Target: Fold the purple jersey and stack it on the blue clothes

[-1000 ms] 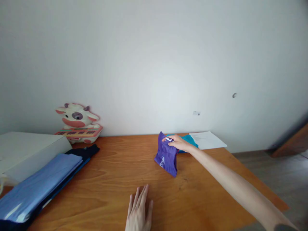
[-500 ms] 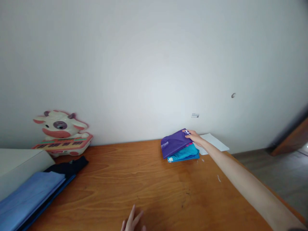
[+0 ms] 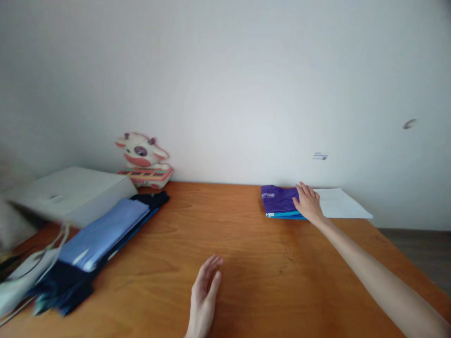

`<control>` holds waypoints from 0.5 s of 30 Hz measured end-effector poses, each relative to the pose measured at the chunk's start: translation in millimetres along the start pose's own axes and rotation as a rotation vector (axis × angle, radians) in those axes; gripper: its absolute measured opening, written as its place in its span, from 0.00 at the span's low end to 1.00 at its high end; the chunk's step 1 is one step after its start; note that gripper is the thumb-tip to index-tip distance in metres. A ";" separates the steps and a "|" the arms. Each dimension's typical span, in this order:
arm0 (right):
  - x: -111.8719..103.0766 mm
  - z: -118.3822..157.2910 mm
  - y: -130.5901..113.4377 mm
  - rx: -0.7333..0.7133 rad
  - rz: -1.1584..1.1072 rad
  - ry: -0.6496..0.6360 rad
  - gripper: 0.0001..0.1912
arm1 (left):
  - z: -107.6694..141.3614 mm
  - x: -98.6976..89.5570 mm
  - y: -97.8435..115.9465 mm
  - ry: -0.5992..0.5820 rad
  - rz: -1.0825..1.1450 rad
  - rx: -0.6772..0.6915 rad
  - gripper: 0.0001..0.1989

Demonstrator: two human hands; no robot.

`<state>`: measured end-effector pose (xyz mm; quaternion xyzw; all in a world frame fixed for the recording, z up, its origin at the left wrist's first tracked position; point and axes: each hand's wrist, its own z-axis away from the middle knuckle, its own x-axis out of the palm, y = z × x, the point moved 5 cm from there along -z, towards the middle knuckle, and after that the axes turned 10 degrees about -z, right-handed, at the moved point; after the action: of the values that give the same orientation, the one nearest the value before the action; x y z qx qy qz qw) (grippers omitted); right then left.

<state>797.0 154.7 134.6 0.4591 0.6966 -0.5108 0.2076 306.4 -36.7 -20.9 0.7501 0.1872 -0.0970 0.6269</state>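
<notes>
A folded purple cloth [image 3: 280, 199] with white lettering lies on top of a folded blue cloth [image 3: 288, 215] at the back right of the wooden table [image 3: 225, 225]. My right hand [image 3: 308, 199] rests over the purple cloth's right end, fingers stretched out and apart. Part of both cloths is hidden under it. My left hand [image 3: 205, 286] hovers near the front middle of the table, thumb apart from the fingers, holding nothing.
White paper [image 3: 340, 203] lies right of the cloths. On the left are folded blue and dark clothes [image 3: 105, 230], a white box [image 3: 77, 192], a cow-shaped toy piano [image 3: 146, 164] and a white power strip [image 3: 28, 277] with cords.
The purple cloth, held tilted by my right hand before, now lies flat on the blue one; that hand's fingers have opened. My left hand has come further into view. The view has swung left.
</notes>
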 end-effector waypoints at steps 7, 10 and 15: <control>131.4 229.1 -68.5 -0.463 -0.011 -0.371 0.36 | -110.4 -190.9 -20.6 0.337 -0.386 0.068 0.24; 145.2 266.0 -73.5 -0.387 -0.053 -0.323 0.38 | -158.1 -271.0 -41.1 0.327 -0.664 -0.060 0.26; 133.6 257.8 -89.1 -0.342 -0.048 -0.343 0.38 | -181.5 -307.7 -74.7 0.203 -0.849 -0.281 0.28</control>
<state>609.0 -25.9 -21.3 0.3072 0.7381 -0.4607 0.3855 -20.1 102.4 64.0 0.5204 0.5497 -0.2450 0.6059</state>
